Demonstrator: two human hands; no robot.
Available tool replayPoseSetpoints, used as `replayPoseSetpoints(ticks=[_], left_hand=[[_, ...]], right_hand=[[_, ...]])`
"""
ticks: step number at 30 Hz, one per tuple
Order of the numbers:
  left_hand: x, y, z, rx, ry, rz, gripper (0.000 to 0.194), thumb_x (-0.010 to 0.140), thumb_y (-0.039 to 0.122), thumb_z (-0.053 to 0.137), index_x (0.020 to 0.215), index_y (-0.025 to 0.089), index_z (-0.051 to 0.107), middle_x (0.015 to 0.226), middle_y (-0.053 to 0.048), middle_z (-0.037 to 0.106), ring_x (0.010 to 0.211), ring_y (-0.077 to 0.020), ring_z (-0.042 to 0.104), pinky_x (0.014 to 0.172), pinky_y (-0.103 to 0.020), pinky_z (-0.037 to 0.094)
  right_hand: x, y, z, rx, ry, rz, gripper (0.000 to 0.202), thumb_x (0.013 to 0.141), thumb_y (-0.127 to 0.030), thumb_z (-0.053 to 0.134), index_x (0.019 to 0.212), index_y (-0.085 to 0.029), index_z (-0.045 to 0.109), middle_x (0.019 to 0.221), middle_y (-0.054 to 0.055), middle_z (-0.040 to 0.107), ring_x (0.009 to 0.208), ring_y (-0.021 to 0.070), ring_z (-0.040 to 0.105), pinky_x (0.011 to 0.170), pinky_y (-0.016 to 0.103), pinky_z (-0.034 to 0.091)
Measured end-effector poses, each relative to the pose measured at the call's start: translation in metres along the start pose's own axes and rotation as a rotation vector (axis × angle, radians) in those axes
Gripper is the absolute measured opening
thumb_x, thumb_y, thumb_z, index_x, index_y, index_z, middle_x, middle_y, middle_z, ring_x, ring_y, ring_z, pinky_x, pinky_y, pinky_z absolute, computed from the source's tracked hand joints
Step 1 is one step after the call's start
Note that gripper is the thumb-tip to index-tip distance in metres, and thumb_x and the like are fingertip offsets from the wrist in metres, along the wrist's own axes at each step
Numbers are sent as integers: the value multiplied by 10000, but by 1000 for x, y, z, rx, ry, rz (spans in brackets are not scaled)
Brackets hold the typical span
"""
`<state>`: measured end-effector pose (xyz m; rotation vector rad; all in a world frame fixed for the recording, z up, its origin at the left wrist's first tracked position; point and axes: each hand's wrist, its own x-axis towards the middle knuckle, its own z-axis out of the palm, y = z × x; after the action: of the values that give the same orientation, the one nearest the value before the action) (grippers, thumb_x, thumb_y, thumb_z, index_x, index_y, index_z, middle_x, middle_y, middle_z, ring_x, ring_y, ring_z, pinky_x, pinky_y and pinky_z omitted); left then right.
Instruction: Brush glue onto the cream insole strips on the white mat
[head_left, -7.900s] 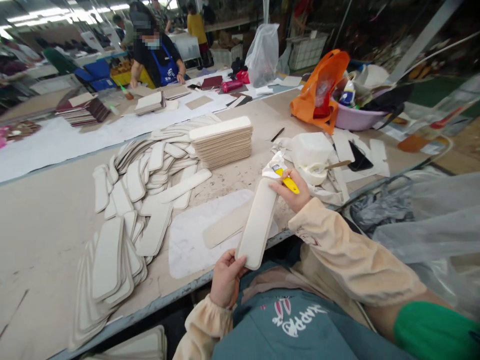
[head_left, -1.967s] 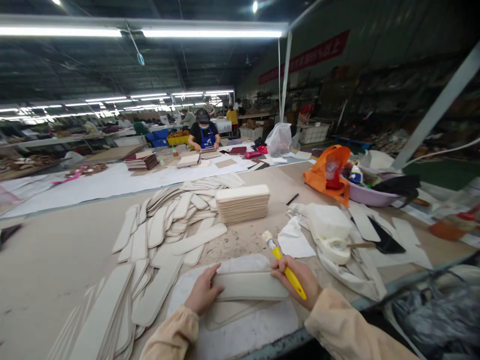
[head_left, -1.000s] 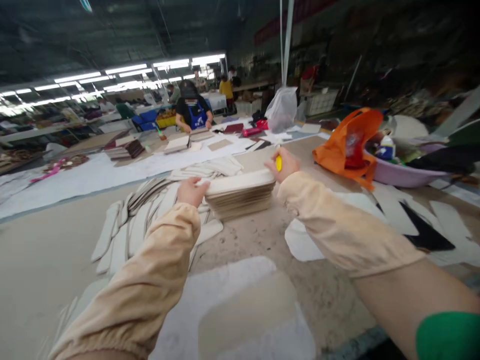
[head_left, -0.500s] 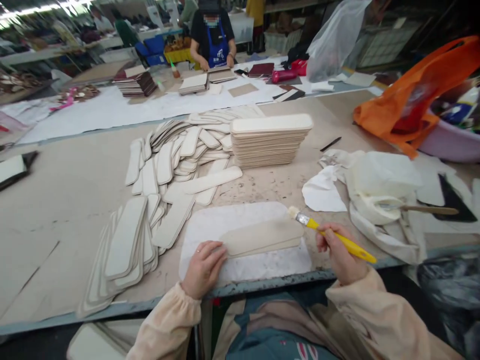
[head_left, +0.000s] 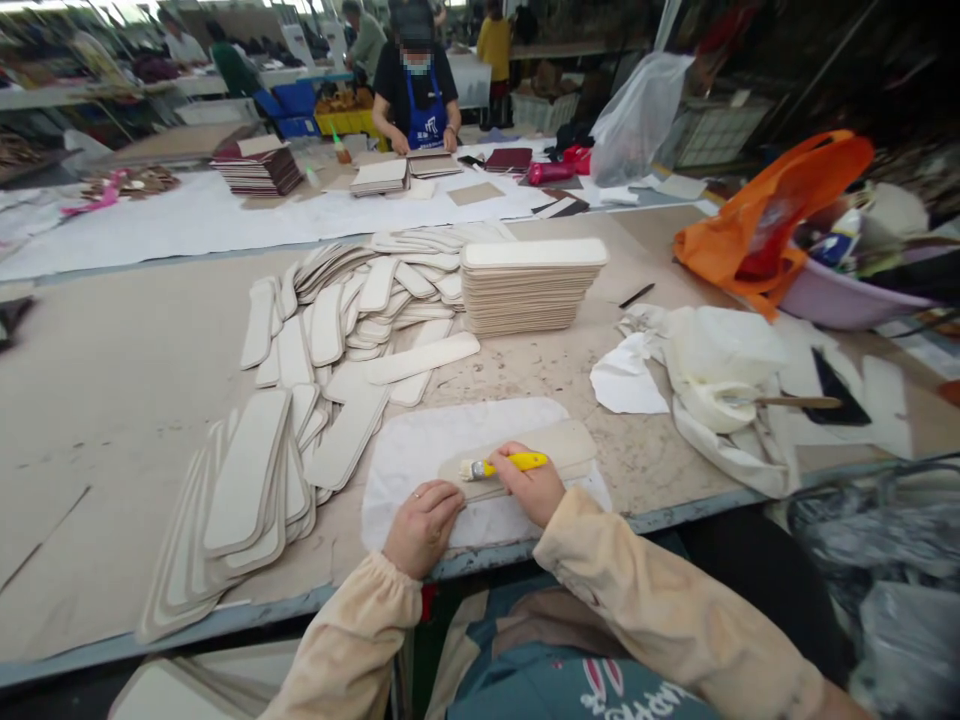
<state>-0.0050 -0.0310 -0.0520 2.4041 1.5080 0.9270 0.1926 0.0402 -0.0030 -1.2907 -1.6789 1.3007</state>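
My right hand (head_left: 531, 488) is closed round a yellow-handled paintbrush (head_left: 517, 462). The pale bristles point left and touch the left part of a beige rounded panel (head_left: 566, 447). A second such panel seems to lie under it, slightly askew. My left hand (head_left: 426, 522) presses its bent fingers on the panel's left end. Beneath the panels is a white sheet (head_left: 409, 450). Beyond it stands a neat stack of similar panels (head_left: 532, 290), and many loose panels (head_left: 326, 325) lie overlapped to the left.
To the right is a white tub (head_left: 720, 405) wrapped in cloth, with a wooden stick (head_left: 799, 402) across it. Further back are a black pen (head_left: 636, 295), crumpled white paper (head_left: 628, 375), an orange bag (head_left: 750, 235) and a lilac basin (head_left: 840, 295). A co-worker (head_left: 417, 95) works across the table.
My right hand has carried the brush left and down, from the panel's right end to its left part. My left hand stays at the panel's left end. The view has shifted slightly.
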Motion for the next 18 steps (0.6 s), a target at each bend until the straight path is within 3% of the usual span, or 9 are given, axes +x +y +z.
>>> replayPoseSetpoints(ticks=[4,8,12,18], left_hand=[[2,0,-1,-12,-7,9,202,863,159,511,991,197,663,957,-66,677,942,-177,605,855,-347,536],[4,0,-2,-1,-12,27,203,849,141,523,989,200,658,959,-61,677,939,-184,606,855,-348,535],[3,-4,-2,19,17,73,205,836,149,541,988,230,651,951,-49,680,922,-187,620,840,-342,547],[6,-15,2,84,73,195,176,837,243,539,964,249,661,939,-47,686,868,-206,646,780,-345,564]], right_hand=[[4,13,-31,-150,78,2,242,864,-375,448,759,-217,599,541,-33,512,542,141,491,517,243,366],[4,23,-81,-307,223,44,249,850,-390,451,748,-217,598,537,-23,511,548,154,498,517,255,361],[-18,21,-136,-290,375,30,277,850,-442,469,738,-210,572,511,-34,475,493,134,458,492,249,356],[-72,18,-233,-202,837,-28,348,811,-518,509,796,-178,581,462,-51,430,403,106,385,405,240,317]])
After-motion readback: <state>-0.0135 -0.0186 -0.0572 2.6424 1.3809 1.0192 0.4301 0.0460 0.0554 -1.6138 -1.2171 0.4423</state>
